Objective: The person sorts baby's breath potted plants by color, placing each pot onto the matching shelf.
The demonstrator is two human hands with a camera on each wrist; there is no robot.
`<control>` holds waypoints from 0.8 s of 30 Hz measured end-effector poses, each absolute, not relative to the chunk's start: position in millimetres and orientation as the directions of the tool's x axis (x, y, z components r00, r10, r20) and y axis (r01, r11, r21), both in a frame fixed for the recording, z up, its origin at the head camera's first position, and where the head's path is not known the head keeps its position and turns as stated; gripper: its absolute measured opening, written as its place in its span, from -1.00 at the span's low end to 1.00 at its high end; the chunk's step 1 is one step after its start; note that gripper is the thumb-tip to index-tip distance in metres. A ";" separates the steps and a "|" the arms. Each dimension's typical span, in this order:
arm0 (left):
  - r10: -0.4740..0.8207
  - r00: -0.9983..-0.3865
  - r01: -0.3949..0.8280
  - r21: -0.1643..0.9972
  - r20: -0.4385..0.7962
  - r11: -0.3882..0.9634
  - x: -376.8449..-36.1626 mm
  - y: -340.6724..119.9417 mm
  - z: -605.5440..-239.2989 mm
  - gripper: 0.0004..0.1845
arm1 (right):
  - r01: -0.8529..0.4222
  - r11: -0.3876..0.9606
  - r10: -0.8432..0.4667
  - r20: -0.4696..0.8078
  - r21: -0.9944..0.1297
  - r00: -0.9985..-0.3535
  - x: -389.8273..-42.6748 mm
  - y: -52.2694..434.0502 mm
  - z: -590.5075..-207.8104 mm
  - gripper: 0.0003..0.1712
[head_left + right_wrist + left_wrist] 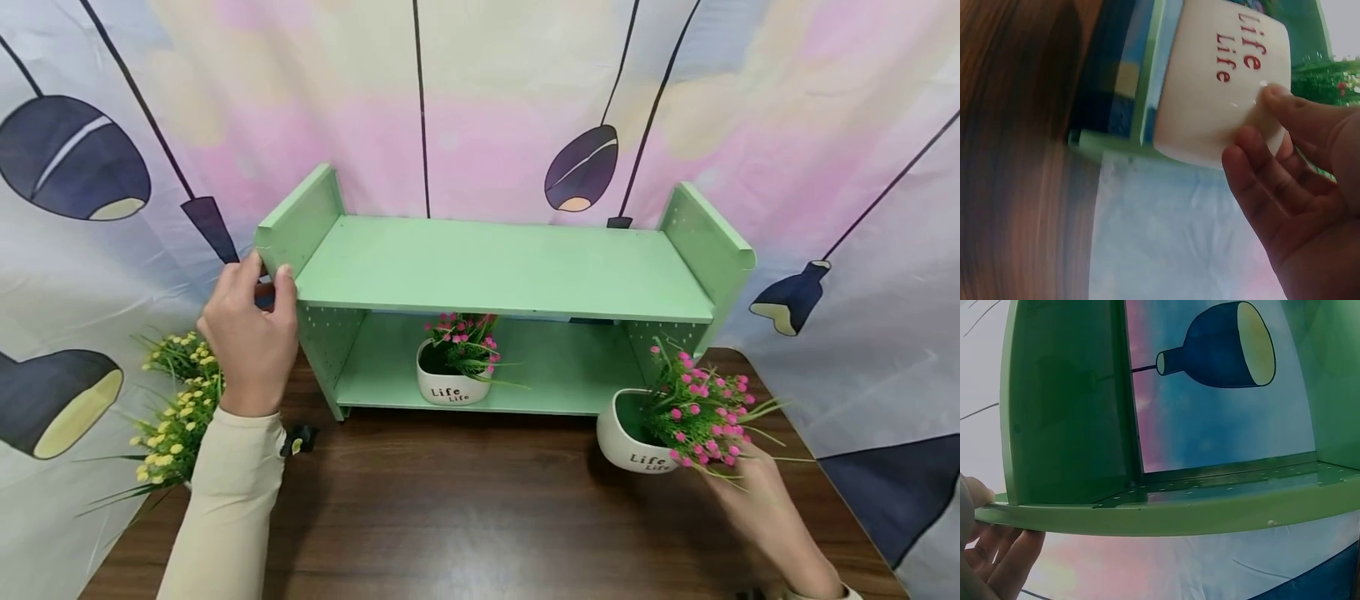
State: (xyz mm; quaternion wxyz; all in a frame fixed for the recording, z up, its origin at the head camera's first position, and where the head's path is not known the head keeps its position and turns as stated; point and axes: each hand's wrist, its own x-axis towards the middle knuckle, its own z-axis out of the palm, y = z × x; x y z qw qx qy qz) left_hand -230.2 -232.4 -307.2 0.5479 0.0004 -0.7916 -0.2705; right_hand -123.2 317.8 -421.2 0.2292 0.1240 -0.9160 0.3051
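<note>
A light green two-tier shelf (487, 262) stands on the table. My left hand (251, 333) grips its left side panel near the upper board, the thumb on the inner side and the fingers (1019, 562) on the outer side in the left wrist view. At the shelf's front right, my right hand (757, 492) holds a white flowerpot (637, 437) with pink flowers, lettered "Life". Thumb and fingers pinch the flowerpot (1222, 81) by its side in the right wrist view. A second such flowerpot (453, 385) sits on the lower board near the middle.
Yellow-flowered plants (180, 408) stand at the table's left, partly hidden by my left arm. Behind the shelf hangs a cloth backdrop (495, 125) printed with lamps. The dark wooden table (465, 508) stretches in front of the shelf.
</note>
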 end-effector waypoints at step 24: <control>-0.334 -0.413 0.303 0.473 0.847 0.827 -232.7 -229.5 -306.1 -0.73 | -0.466 0.723 -0.188 0.504 -0.510 -0.843 -181.2 238.1 -415.3 -0.68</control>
